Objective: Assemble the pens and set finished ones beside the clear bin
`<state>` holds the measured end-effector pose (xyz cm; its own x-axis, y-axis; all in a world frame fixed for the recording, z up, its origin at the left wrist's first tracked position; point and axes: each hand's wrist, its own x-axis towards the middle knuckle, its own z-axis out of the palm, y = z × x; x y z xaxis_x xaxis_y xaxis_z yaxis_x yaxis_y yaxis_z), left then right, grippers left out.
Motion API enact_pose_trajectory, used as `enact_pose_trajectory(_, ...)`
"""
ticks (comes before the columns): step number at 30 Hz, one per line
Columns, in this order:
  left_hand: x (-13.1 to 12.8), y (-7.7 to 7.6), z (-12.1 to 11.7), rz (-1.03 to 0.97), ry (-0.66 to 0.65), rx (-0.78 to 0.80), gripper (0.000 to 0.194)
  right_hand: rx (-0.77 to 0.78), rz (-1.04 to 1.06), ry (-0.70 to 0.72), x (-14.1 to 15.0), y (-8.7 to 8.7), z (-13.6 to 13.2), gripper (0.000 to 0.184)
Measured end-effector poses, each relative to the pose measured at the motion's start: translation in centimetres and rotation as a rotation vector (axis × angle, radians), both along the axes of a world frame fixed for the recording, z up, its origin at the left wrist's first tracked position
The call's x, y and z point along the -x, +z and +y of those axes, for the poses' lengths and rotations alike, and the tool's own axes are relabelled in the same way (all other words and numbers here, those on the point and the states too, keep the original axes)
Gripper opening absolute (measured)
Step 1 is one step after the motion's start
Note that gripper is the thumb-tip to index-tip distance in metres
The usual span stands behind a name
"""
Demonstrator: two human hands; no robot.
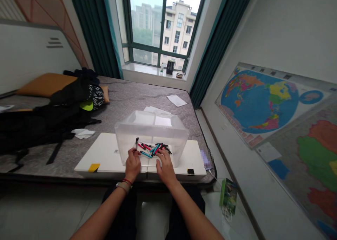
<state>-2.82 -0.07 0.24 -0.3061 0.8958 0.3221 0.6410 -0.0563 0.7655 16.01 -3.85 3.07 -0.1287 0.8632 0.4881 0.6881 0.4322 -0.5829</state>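
My left hand (133, 164) is closed on a pen (137, 143) with a dark cap and pale barrel, held upright. To its right, my right hand (165, 166) rests its fingertips at a loose pile of pens (155, 148), thumb and fingers apart. The pile mixes black, red and light blue pens lying across one another. One light blue pen (145, 154) lies at the near edge of the pile, between my hands. Around the pens stands a clear plastic box (151, 127). My hands are at its near side.
The box sits on white boards (101, 150) with yellow and black tabs, at the edge of a grey mattress (126, 92). Papers (177, 100) lie behind it. A black bag (39, 127) is on the left; a green box (228, 196) stands on the floor at right.
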Motion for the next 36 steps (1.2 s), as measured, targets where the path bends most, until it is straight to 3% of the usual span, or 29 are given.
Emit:
enact_pose_trajectory(3, 0.1, -0.1, 0.0, -0.013, -0.006, -0.001, 0.023, 0.042, 0.096, -0.058, -0.2, -2.3, -2.8, 0.037)
enact_pose_trajectory(8, 0.1, -0.1, 0.0, -0.023, -0.006, -0.011, 0.022, 0.037, -0.103, 0.036, -0.5, -3.9, -4.5, 0.044)
enact_pose_trajectory(12, 0.1, 0.0, 0.1, -0.080, 0.009, -0.009, 0.021, 0.051, -0.111, 0.025, -0.4, -3.9, -4.6, 0.044)
enact_pose_trajectory(16, 0.3, 0.4, 0.2, -0.119, -0.073, -0.008, 0.019, 0.089, -0.059, 0.017, -0.6, -3.6, -4.6, 0.039)
enact_pose_trajectory(22, 0.8, 1.0, 0.2, -0.167, -0.123, -0.023, 0.019, 0.156, -0.005, 0.101, -1.6, -3.2, -4.4, 0.041)
enact_pose_trajectory(28, 1.3, 0.4, -0.6, -0.241, -0.206, 0.034, 0.024, 0.221, 0.027, 0.170, -2.6, -3.2, -4.2, 0.043)
enact_pose_trajectory(36, 1.5, -0.3, -0.3, -0.270, -0.188, 0.066, 0.030, 0.276, 0.027, 0.188, -3.2, -3.1, -3.6, 0.033)
